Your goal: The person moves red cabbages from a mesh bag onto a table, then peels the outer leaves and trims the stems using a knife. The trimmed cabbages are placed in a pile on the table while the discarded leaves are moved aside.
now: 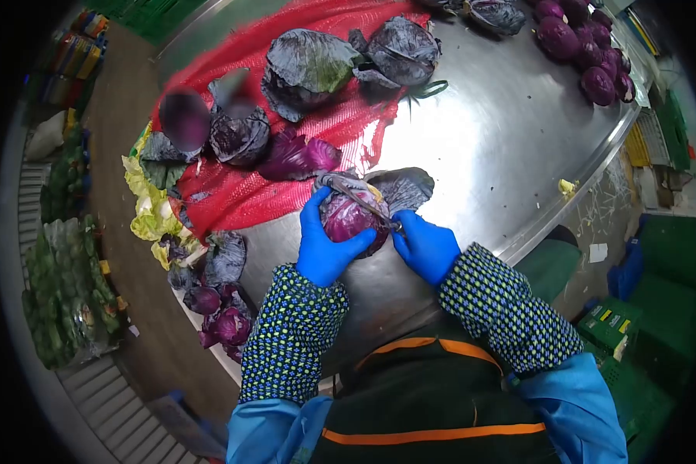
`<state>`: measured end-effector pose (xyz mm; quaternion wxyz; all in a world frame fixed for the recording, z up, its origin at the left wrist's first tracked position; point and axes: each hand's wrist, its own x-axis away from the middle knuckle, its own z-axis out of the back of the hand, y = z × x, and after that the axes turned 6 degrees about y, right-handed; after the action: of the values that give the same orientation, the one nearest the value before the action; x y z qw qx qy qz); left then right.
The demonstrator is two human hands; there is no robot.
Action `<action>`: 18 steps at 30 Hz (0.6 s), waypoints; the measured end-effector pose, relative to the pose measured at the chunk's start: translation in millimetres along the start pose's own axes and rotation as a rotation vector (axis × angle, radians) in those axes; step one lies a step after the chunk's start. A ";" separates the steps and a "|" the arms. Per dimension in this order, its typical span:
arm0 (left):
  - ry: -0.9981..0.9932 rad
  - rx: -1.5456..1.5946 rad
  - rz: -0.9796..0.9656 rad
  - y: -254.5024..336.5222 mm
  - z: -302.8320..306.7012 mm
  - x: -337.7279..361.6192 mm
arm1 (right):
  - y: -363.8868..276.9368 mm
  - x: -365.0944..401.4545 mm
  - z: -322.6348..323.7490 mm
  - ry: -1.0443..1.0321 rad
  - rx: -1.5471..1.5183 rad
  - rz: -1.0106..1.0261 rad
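Before me on the metal table is a red cabbage (348, 219) with dark outer leaves partly peeled off its top. My left hand (326, 246), in a blue glove, grips the cabbage from the left, thumb across its near side. At its right side my right hand (427, 246), also gloved in blue, is closed round the end of a thin knife (363, 203), whose blade lies across the cabbage top. A loose dark leaf (404, 189) spreads out behind the cabbage.
A red net (240, 197) lies under several dark cabbages (311, 62). Trimmed purple cabbages (561, 39) are piled at the far right. Loose leaves and pieces (228, 325) line the left edge of the metal table (479, 139). Green crates (611, 325) stand at right.
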<state>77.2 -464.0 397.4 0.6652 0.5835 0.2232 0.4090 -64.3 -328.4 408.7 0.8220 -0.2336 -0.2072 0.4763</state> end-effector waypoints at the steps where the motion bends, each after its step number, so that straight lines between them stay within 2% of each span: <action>1: -0.003 -0.045 -0.021 1.3 -0.2 -1.8 | 2.6 -4.4 -0.5 0.022 -0.007 0.004; 3: 0.004 -0.079 -0.037 3.9 -1.7 -9.9 | 4.6 -12.3 -4.1 -0.027 0.047 -0.075; 4: 0.004 -0.167 -0.050 5.1 -2.1 -11.1 | 6.2 -11.9 -8.0 -0.077 0.093 -0.156; 5: 0.008 -0.255 -0.067 6.7 -1.9 -10.2 | 15.1 -13.0 -15.9 -0.090 0.099 -0.151; 7: -0.053 -0.141 -0.010 -4.3 8.9 -3.0 | 36.3 -22.5 -28.8 -0.219 0.155 -0.311; 8: -0.111 -0.028 0.026 -10.1 13.4 -7.9 | 37.3 -21.1 -31.9 -0.191 0.100 -0.392; 9: -0.102 0.228 -0.030 -18.4 14.2 2.6 | 34.6 -16.0 -32.6 -0.072 -0.029 -0.343; 10: -0.064 0.261 -0.124 -13.9 13.6 17.0 | 30.8 -7.0 -40.9 0.009 -0.174 -0.309; 11: -0.033 0.118 -0.137 -19.8 20.4 33.3 | 5.7 1.4 -30.0 -0.022 -0.634 -0.408; 12: -0.011 -0.030 -0.136 -24.8 28.2 51.9 | -8.8 9.3 -24.2 -0.113 -0.846 -0.642; 14: 0.027 0.011 -0.072 -5.2 34.5 72.4 | -16.0 23.4 -10.0 -0.269 -0.980 -0.750; 15: 0.161 0.265 0.128 13.6 39.0 71.3 | -2.2 38.6 -33.8 -0.108 -0.936 -0.471; 16: 0.294 0.520 0.326 21.9 43.0 72.5 | -2.5 44.6 -33.5 -0.137 -0.936 -0.467; 17: 0.411 0.490 0.254 18.0 51.8 75.7 | -5.0 50.2 -31.3 -0.137 -0.936 -0.440; 18: 0.454 -0.140 -0.010 16.2 62.6 85.2 | -10.3 54.4 -28.3 -0.129 -0.939 -0.415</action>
<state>169.2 -432.9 442.1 0.6387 0.4280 0.3411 0.5409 -16.3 -290.4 398.3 0.6914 -0.5015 -0.4906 0.1724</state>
